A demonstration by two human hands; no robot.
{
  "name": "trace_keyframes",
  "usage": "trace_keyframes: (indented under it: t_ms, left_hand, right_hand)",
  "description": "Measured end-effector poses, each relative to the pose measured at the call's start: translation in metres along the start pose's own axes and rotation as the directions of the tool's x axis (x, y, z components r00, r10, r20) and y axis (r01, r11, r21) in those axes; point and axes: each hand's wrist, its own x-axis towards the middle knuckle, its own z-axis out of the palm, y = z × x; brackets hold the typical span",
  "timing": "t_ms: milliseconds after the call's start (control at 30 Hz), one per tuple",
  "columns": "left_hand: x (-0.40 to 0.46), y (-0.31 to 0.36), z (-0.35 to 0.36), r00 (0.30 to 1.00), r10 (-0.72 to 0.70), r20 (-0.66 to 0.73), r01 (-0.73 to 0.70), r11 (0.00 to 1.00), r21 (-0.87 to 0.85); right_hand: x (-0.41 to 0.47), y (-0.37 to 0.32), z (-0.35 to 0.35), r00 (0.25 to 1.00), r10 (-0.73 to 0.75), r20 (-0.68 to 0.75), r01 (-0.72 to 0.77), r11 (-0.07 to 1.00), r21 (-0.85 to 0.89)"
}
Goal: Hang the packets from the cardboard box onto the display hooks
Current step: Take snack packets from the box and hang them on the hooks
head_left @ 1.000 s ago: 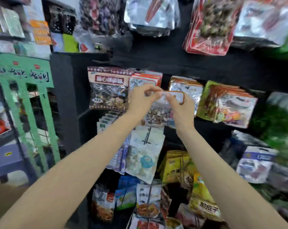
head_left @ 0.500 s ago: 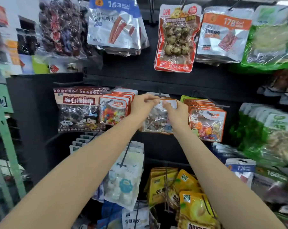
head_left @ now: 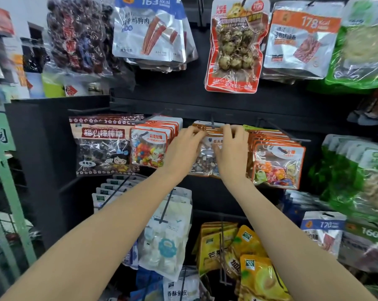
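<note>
Both hands are up at the middle row of the black display rack point(head_left: 205, 103). The left hand point(head_left: 183, 148) pinches the top left corner of the orange-edged packet point(head_left: 204, 161), fingers curled over its header. The right hand point(head_left: 232, 151) grips the top right corner the same way. The packet's top edge sits right at the black hook point(head_left: 213, 124); whether the hole is on the hook, I cannot tell. Just left hangs a row of jellybean packets point(head_left: 149, 146), and beyond them a lollipop bag point(head_left: 101, 146). Just right of the hands, a row of candy packets point(head_left: 278, 164) presses close, touching the right hand's side.
</note>
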Motion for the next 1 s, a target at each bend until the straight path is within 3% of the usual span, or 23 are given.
trace_keyframes:
  t_ms: [100, 267, 367, 533, 700, 767, 867, 1000]
  left_hand:
    - [-0.006, -0.010, 0.005, 0.995, 0.048, 0.093, -0.061, 0.989, 0.138]
    - [-0.006, -0.012, 0.002, 0.979, 0.040, 0.200, -0.089, 0.965, 0.246]
    - [-0.008, -0.006, -0.003, 0.987, 0.022, 0.161, -0.056, 0.976, 0.210]
    - [-0.041, -0.021, -0.017, 0.995, 0.086, -0.046, -0.084, 0.995, 0.054]
    - [-0.090, -0.062, -0.044, 0.988, -0.023, 0.151, 0.013, 0.998, 0.068]
    - [-0.116, -0.084, -0.060, 0.970, -0.123, 0.211, 0.102, 0.989, 0.107]
    - [-0.164, -0.126, -0.086, 0.934, -0.290, 0.211, 0.240, 0.943, 0.232]
    - [-0.244, -0.184, -0.128, 0.823, -0.534, 0.194, 0.457, 0.825, 0.332]
  right_hand:
    - [-0.007, -0.002, 0.003, 0.993, -0.114, 0.020, 0.115, 0.992, -0.047]
    - [-0.023, 0.000, 0.002, 0.990, -0.066, 0.127, 0.062, 0.997, 0.038]
    - [-0.032, -0.008, -0.005, 0.992, -0.024, 0.125, 0.012, 0.995, 0.096]
    - [-0.060, -0.040, -0.016, 0.985, 0.104, 0.137, -0.144, 0.935, 0.325]
    - [-0.078, -0.092, -0.003, 0.918, 0.000, 0.395, -0.180, 0.890, 0.418]
    - [-0.086, -0.118, 0.008, 0.865, -0.061, 0.498, -0.187, 0.882, 0.433]
    - [-0.109, -0.168, 0.030, 0.719, -0.165, 0.675, -0.217, 0.869, 0.444]
    - [-0.157, -0.247, 0.059, 0.517, -0.309, 0.799, -0.250, 0.838, 0.486]
